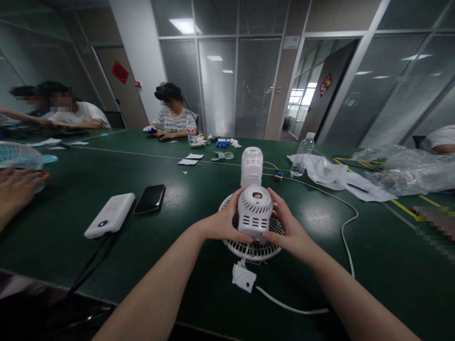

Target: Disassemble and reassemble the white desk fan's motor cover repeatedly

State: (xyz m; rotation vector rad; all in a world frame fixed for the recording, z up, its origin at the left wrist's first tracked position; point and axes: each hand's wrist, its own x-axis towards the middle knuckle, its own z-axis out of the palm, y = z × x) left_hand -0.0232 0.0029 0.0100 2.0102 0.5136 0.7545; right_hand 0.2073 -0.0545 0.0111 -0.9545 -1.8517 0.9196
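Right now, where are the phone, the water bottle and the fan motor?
phone (150,199): head view, dark screen.
water bottle (302,156): head view, clear body.
fan motor (254,214): head view, white vented housing.

The fan housing (255,210) and its grille (253,247) look like matt white plastic. The dark green counter (185,208) is smooth with a soft sheen. The phone (150,199) is glossy black.

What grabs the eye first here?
The white motor housing, dead centre, gripped between the left hand and right hand over a round fan grille lying flat on the green table. Next come a white power bank and a black phone side by side to the left. Crumpled clear plastic is piled at far right.
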